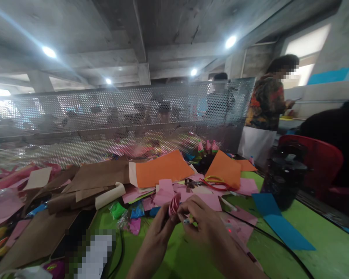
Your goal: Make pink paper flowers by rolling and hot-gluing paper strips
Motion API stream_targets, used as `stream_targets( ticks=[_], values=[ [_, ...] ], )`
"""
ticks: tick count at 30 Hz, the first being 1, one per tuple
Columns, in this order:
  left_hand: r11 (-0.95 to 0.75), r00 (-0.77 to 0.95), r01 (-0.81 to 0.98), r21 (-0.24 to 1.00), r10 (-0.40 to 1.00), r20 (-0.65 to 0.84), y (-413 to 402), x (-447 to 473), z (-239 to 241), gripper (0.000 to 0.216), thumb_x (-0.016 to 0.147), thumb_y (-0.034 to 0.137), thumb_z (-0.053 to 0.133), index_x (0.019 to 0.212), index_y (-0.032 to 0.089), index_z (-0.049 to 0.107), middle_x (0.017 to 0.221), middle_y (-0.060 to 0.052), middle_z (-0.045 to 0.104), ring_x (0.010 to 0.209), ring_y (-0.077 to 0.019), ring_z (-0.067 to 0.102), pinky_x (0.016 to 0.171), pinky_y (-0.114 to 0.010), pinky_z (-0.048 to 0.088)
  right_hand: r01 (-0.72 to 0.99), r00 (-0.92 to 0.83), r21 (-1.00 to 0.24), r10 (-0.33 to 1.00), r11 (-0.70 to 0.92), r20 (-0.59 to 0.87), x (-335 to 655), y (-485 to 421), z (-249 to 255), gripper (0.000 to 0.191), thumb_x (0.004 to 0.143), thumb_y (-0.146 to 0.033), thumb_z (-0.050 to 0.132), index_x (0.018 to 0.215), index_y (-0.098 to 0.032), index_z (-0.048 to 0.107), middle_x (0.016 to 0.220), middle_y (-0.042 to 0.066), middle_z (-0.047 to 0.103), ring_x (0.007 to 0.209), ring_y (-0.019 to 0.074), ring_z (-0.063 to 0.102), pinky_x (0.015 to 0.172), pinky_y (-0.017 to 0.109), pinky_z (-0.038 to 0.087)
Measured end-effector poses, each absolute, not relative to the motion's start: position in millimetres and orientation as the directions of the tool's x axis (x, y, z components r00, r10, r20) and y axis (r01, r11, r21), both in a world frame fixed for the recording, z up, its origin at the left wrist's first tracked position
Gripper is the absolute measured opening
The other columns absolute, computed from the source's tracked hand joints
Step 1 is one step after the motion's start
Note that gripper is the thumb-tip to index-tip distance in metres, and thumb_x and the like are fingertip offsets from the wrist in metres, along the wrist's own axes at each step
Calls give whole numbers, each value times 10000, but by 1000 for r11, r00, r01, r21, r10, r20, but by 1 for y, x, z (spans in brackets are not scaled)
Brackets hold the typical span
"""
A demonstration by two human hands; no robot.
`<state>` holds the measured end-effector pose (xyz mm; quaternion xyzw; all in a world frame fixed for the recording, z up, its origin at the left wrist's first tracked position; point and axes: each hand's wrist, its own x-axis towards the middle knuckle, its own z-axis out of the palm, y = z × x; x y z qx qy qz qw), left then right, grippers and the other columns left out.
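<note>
My left hand [159,228] and my right hand [202,219] meet low in the middle of the head view, over the green tabletop [308,232]. Between them sits a small folded pink paper piece [174,204], pinched by the left fingers. The fingers of my right hand are curled around a small pen-like object [188,221] with a pale tip, pressed against the pink piece. Pink paper scraps [165,192] lie just beyond the hands.
Orange sheets [159,168], brown paper [99,176], a blue sheet [279,221] and a black cable [267,236] lie on the table. A perforated metal screen [119,116] stands behind. A black bottle [283,178] and red chair [320,159] are right. A person [264,112] stands far right.
</note>
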<state>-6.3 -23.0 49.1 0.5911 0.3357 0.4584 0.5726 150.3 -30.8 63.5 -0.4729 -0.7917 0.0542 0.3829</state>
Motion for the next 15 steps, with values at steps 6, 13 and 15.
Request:
stream_targets(
  ticks=[6, 13, 15],
  values=[
    [-30, 255, -233, 972, 963, 91, -19, -3, 39, 488, 790, 445, 662, 1215, 206, 633, 1320, -68, 602, 1292, -296, 452, 1084, -361, 349, 679, -215, -490, 787, 546, 578, 149, -28, 60, 213, 736, -6, 508, 785, -213, 520, 830, 22, 568, 734, 172, 565, 642, 262, 414],
    [52, 202, -354, 934, 979, 22, -20, 2, 38, 540, 719, 451, 732, 1201, 220, 658, 1256, -59, 652, 1258, -296, 503, 1072, -382, 382, 694, -201, -489, 794, 529, 574, 149, -27, 59, 230, 711, 11, 507, 773, -210, 516, 827, 17, 563, 708, 158, 570, 612, 245, 414],
    [35, 215, -403, 915, 975, 57, -20, 2, 37, 544, 708, 441, 747, 1199, 223, 661, 1220, -63, 673, 1204, -291, 553, 1048, -382, 414, 699, -199, -483, 793, 527, 576, 149, -27, 59, 229, 712, 10, 507, 774, -210, 515, 822, 14, 564, 706, 157, 570, 612, 245, 413]
  ],
)
